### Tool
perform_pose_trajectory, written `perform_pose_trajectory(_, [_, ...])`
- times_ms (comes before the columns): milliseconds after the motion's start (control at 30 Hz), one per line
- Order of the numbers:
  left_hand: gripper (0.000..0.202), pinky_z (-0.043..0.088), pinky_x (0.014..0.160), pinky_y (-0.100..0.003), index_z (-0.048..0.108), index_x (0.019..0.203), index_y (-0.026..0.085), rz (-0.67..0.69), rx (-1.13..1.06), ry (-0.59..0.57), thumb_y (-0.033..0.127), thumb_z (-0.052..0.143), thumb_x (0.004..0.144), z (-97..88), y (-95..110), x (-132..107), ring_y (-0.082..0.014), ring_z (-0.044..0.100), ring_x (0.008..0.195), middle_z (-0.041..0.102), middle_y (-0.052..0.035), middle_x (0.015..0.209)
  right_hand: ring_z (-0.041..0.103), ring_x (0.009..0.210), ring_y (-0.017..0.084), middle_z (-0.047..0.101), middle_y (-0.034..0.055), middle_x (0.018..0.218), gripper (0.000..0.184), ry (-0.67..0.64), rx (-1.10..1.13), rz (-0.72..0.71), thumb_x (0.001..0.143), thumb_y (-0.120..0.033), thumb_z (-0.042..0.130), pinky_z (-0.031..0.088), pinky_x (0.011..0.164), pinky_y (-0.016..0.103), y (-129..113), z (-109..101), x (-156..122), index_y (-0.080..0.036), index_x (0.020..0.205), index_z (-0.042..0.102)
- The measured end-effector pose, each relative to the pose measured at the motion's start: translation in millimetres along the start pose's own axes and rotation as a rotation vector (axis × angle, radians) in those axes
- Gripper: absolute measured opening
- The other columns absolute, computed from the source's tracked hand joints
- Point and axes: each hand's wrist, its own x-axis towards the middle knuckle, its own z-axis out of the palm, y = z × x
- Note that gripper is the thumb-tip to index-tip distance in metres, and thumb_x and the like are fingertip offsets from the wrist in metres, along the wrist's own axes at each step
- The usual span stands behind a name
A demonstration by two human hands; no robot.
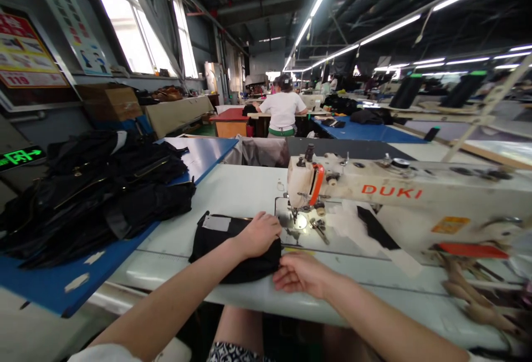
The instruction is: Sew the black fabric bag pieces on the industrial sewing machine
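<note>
A black fabric pouch (253, 266) lies flat on the pale sewing table, with a grey-white label patch (216, 223) near its upper left corner. Curled over the pouch's upper right part is my left hand (261, 234), its fingertips at the edge facing the machine. My right hand (302, 274) pinches the lower right edge between thumb and forefinger, the other fingers bent below. Just right of the pouch, the sewing machine (344, 184) has its needle and presser foot (296, 217) over a lit metal plate. No part of the pouch is under the foot.
Black zippered fabric pieces (112, 184) are heaped on a blue-topped table (124, 265) at left. White scraps and a black strip (376, 228) lie beneath the machine arm. A person in a white top (283, 108) sits further ahead. Black thread cones (407, 91) stand at back right.
</note>
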Motion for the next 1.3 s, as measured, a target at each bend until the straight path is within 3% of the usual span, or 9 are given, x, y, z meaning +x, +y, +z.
perform_pose_trajectory(167, [0.011,0.033,0.094,-0.036,0.058,0.088,0.017,0.002,-0.018,0.007,0.018,0.047,0.089,1.9,0.7,3.8,-0.0197,0.050,0.100,0.057,-0.0053,0.101,0.061,0.059,0.015,0.060,-0.0006,0.056,0.012,0.065,-0.363,-0.187,0.075,-0.011,0.054,0.047,0.061,0.026,-6.2,-27.9,-2.2,-0.017,0.066,0.057])
perform_pose_trajectory(300, [0.010,0.033,0.093,-0.035,0.058,0.087,0.016,0.015,-0.026,0.013,0.017,0.047,0.089,2.1,-0.8,5.9,-0.0198,0.050,0.100,0.057,-0.0056,0.101,0.057,0.089,0.019,0.063,0.0049,0.091,0.020,0.197,-0.975,-0.796,0.082,-0.009,0.050,0.045,0.081,0.033,-1.8,-33.3,-7.5,-0.019,0.092,0.064])
perform_pose_trajectory(367, [0.010,0.034,0.093,-0.035,0.057,0.087,0.016,0.016,-0.032,0.022,0.016,0.047,0.089,2.7,-1.5,6.9,-0.0194,0.050,0.099,0.057,-0.0052,0.099,0.055,0.093,0.021,0.063,0.0073,0.097,0.020,0.213,-1.327,-1.082,0.086,-0.011,0.051,0.045,0.083,0.035,1.0,-32.5,-5.8,-0.018,0.098,0.064])
perform_pose_trajectory(500, [0.011,0.034,0.092,-0.034,0.057,0.088,0.016,0.002,-0.053,0.036,0.014,0.046,0.088,4.1,-2.4,10.5,-0.0187,0.051,0.098,0.058,-0.0045,0.098,0.055,0.098,0.022,0.066,0.0073,0.094,0.012,0.210,-1.551,-1.293,0.086,-0.014,0.055,0.046,0.087,0.037,2.8,-34.2,5.8,-0.017,0.093,0.065])
perform_pose_trajectory(833, [0.006,0.030,0.097,-0.039,0.058,0.091,0.019,-0.077,-0.060,0.037,0.023,0.054,0.087,9.7,-7.8,34.4,-0.0202,0.050,0.099,0.058,-0.0036,0.098,0.058,0.095,0.022,0.068,0.0073,0.093,0.013,0.240,-1.540,-1.311,0.088,-0.011,0.052,0.047,0.087,0.037,-5.4,-54.3,18.3,-0.015,0.087,0.065])
perform_pose_trajectory(933, [0.032,0.028,0.099,-0.043,0.055,0.104,0.018,-0.202,-0.016,0.121,0.032,0.067,0.078,8.9,-8.2,39.9,-0.0242,0.047,0.105,0.056,-0.0061,0.106,0.058,0.095,0.022,0.068,0.0074,0.092,0.011,0.242,-1.555,-1.256,0.087,-0.012,0.054,0.047,0.086,0.036,-7.3,-57.8,19.6,-0.015,0.085,0.064])
perform_pose_trajectory(1067, [0.040,0.035,0.087,-0.042,0.058,0.097,0.017,-0.340,0.112,0.169,0.043,0.073,0.070,5.3,-3.6,40.7,-0.0282,0.046,0.102,0.054,-0.0088,0.105,0.058,0.094,0.022,0.068,0.0075,0.093,0.010,0.199,-1.621,-1.240,0.086,-0.012,0.055,0.046,0.087,0.037,-7.5,-59.9,22.9,-0.016,0.083,0.064])
perform_pose_trajectory(1200, [0.024,0.037,0.072,-0.035,0.058,0.080,0.017,-0.315,0.104,0.069,0.040,0.065,0.080,7.9,-2.0,37.7,-0.0223,0.051,0.084,0.057,-0.0047,0.085,0.056,0.098,0.022,0.067,0.0080,0.097,0.011,0.173,-1.638,-1.244,0.086,-0.010,0.054,0.043,0.090,0.037,-6.3,-61.8,25.1,-0.016,0.084,0.063])
perform_pose_trajectory(1300, [0.024,0.037,0.066,-0.031,0.056,0.074,0.018,-0.296,0.053,0.032,0.039,0.063,0.082,13.2,-6.5,38.4,-0.0194,0.052,0.076,0.058,-0.0025,0.078,0.056,0.098,0.022,0.066,0.0080,0.099,0.008,0.164,-1.642,-1.265,0.085,-0.010,0.056,0.042,0.091,0.037,-6.2,-64.2,26.9,-0.016,0.085,0.062])
